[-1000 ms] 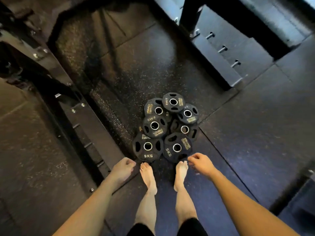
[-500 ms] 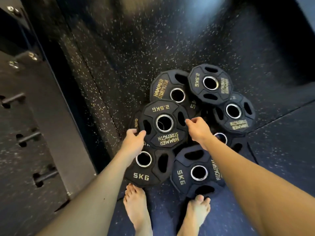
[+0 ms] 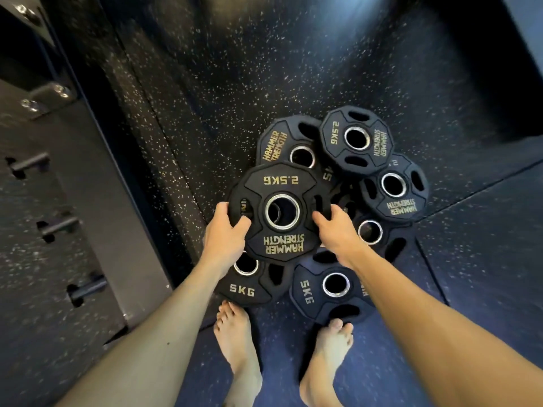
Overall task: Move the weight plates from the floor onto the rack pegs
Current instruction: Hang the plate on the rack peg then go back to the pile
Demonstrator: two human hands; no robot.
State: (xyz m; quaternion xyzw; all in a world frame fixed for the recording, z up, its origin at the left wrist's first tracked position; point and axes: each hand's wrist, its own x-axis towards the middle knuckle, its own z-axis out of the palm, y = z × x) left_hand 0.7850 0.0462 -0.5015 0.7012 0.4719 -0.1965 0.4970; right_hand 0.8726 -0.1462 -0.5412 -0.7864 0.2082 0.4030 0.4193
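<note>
Several black weight plates with gold lettering lie in a heap on the speckled rubber floor. A 2.5 kg plate (image 3: 280, 211) sits on top of the heap, tilted toward me. My left hand (image 3: 224, 233) grips its left edge, thumb in the grip slot. My right hand (image 3: 333, 230) grips its right edge, fingers curled into the other slot. Two 5 kg plates (image 3: 249, 289) (image 3: 332, 292) lie just in front of my bare feet. More 2.5 kg plates (image 3: 357, 141) (image 3: 395, 189) lie behind. The rack pegs (image 3: 60, 226) stick out of the dark upright at left.
The rack's upright (image 3: 97, 201) with three short pegs, upper peg (image 3: 30, 163) and lower peg (image 3: 88, 287), stands close at left. My bare feet (image 3: 238, 342) stand just before the heap. A dark frame base crosses the upper right.
I have bent down closer to the heap. Both hands closed round the top 2.5 kg plate's edges and raised it a little off the pile.
</note>
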